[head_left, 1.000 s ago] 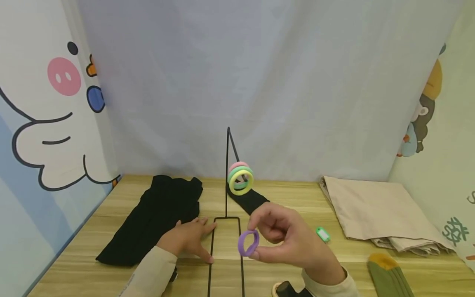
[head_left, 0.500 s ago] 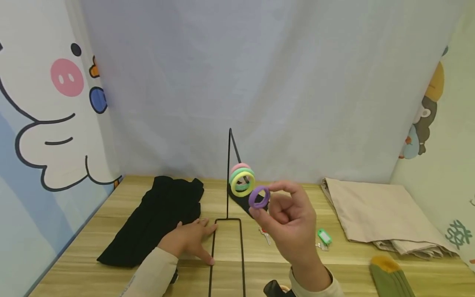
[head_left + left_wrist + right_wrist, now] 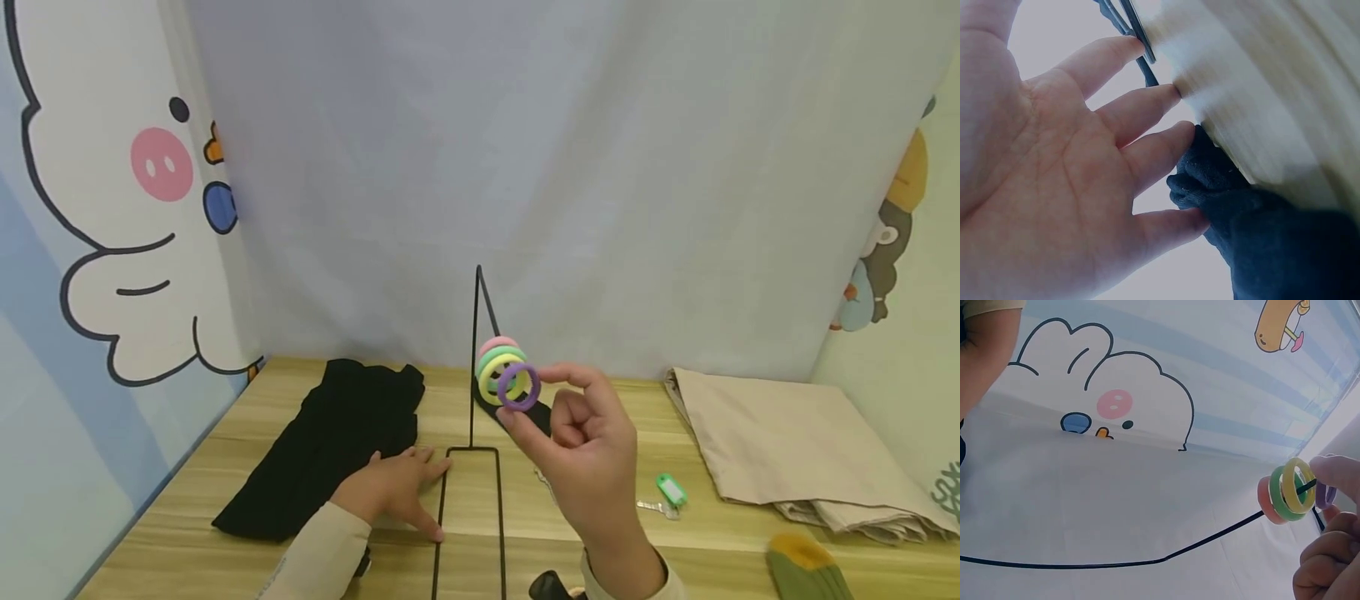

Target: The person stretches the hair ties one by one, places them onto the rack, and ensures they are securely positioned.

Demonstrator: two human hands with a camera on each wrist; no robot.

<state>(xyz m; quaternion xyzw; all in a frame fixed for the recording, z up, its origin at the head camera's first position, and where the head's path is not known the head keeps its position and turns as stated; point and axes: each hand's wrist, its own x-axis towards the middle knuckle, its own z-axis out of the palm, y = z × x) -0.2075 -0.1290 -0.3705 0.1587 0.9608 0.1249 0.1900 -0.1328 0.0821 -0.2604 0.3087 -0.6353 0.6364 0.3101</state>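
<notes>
My right hand (image 3: pixel 588 442) pinches a purple ring (image 3: pixel 536 387) between thumb and index finger, at the front end of a thin black metal stand's (image 3: pixel 472 449) sloping arm. Pink (image 3: pixel 498 340), green (image 3: pixel 1277 497) and yellow (image 3: pixel 484 383) rings hang on that arm, just behind the purple one. In the right wrist view the rod's end reaches the purple ring, partly behind my thumb; whether it passes through, I cannot tell. With fingers spread, my left hand (image 3: pixel 393 487) rests on the table, thumb and index finger touching the stand's base. Its other fingertips lie by black cloth (image 3: pixel 322 467).
Folded beige cloth (image 3: pixel 795 442) lies at the right, with a green and yellow sock (image 3: pixel 810 571) in front of it. A green key tag (image 3: pixel 671 490) with a key is right of my right hand. A black-handled thing (image 3: pixel 549 586) shows at the bottom edge.
My right hand has lifted the purple ring up and forward from above the stand's base to the arm's end, in front of the yellow ring. My left hand has stayed on the base.
</notes>
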